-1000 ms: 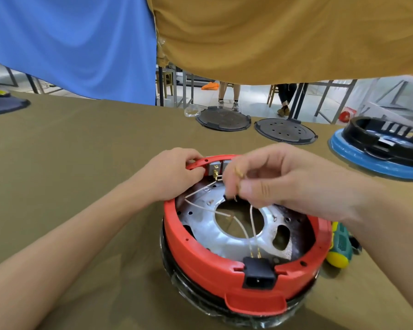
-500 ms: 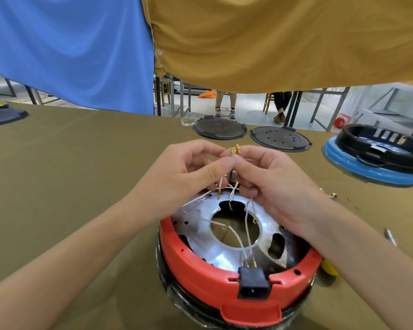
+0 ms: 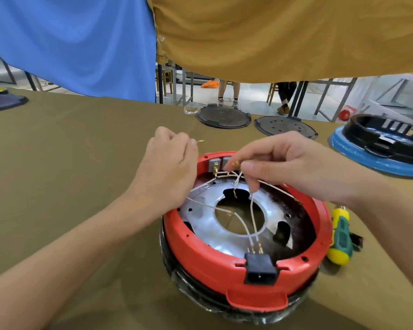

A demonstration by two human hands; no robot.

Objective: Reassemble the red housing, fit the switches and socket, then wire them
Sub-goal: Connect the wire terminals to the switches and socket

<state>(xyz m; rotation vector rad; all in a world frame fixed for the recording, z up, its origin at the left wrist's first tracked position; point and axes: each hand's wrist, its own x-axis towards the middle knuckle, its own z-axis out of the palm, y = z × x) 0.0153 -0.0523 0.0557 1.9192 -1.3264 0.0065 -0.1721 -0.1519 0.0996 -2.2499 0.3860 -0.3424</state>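
Two hands work over the red housing, which sits on the olive tabletop right in front of us. We see only one view, from the head camera. The housing is a round red ring set on a dark, shiny body. Inside it lies a silver metal plate with a big round hole in the middle. A black socket is fitted in the near wall, and thin white wires run up from it. Two grey switches sit in the far wall, with small gold ends on them.

Our left hand is curled, and its fingers pinch a white wire with a gold tip that sticks out past the far rim. Our right hand hangs over the far side of the housing. Its thumb and first finger pinch another gold tip, and the wire drops down from there.

A yellow and green screwdriver lies just beside the housing on the right. Two dark round lids lie farther back, near a blue and black base.
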